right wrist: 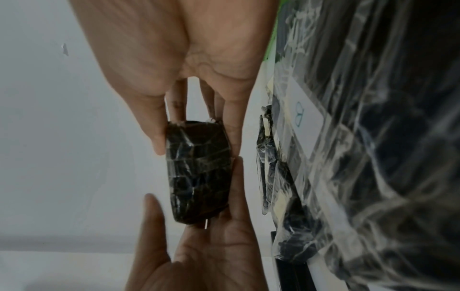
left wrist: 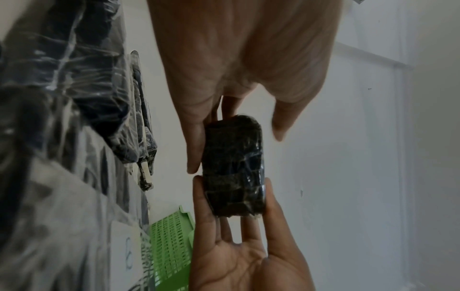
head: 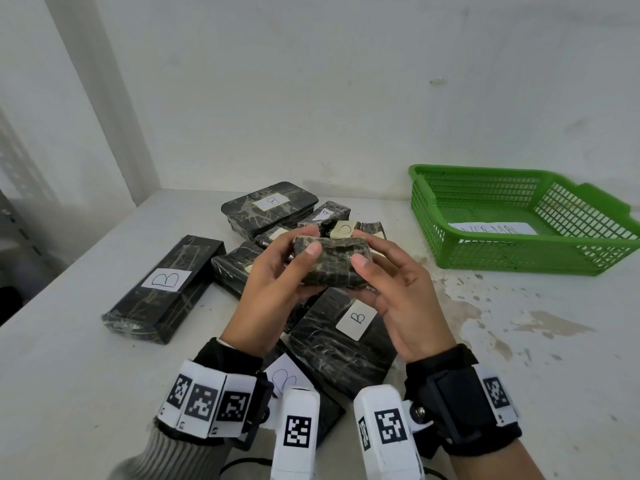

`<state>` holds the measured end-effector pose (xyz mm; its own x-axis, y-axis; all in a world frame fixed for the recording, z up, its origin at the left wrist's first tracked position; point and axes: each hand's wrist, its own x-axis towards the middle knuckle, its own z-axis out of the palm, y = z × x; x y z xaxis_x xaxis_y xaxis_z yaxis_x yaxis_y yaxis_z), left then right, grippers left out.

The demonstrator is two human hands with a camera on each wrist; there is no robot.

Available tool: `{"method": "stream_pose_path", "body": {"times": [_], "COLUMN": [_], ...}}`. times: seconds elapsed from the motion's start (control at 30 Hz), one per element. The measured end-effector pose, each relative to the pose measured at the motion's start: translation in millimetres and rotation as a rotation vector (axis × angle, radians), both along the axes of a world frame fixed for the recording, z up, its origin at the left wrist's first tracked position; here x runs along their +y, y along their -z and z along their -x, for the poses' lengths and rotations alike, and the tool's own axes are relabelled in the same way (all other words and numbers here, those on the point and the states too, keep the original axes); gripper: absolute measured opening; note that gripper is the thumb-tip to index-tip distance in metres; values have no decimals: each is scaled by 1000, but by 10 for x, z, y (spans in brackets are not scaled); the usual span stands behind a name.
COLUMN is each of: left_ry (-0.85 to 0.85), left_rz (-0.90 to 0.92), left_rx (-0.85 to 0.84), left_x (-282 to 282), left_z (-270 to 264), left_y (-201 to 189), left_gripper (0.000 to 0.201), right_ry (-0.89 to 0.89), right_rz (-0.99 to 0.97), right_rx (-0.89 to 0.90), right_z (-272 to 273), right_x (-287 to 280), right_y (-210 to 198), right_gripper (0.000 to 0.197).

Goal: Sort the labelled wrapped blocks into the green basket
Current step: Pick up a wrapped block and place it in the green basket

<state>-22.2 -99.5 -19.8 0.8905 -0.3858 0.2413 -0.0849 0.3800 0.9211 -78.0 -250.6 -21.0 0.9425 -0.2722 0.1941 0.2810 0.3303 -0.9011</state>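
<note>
Block held up for checking

A small dark film-wrapped block (head: 332, 263) is gripped crosswise between left hand (head: 277, 289) and right hand (head: 398, 289) above the counter (head: 519, 341); the green mesh basket (head: 512, 251) lies rightward (right hand nearer).

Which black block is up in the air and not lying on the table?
The small wrapped block, held between the left hand and right hand. All the other blocks, such as the long block marked B, lie on the table.
</note>
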Motion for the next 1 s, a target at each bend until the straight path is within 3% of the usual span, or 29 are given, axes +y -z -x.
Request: {"method": "stream_pose_path", "body": {"times": [0.1, 0.27, 0.43, 0.63, 0.87, 1.0], "left_ry": [-85, -109, -59, -154, -38, -55], "left_rz": [-65, -84, -30, -31, -49, -37], "left_rx": [-56, -94, -56, -108, -95, -101], "left_x": [-19, -23, -32, -49, -52, -65], "left_z": [11, 28, 50, 12, 78, 70], "left_y": [20, 13, -6, 57, 9, 32], "left_gripper": [26, 25, 36, 18, 30, 29], "right_ry": [2, 7, 62, 38, 115, 134], "right_rz": [13, -6, 5, 14, -2, -7], "right_rx": [-11, -7, -33, -45, -26, -30], "right_z": [4, -9, -26, -14, -19, -21], "right_x": [9, 24, -8, 20, -2, 2], "right_y": [11, 16, 35, 23, 30, 30], "right_gripper": [40, 48, 20, 19, 7, 5]}}
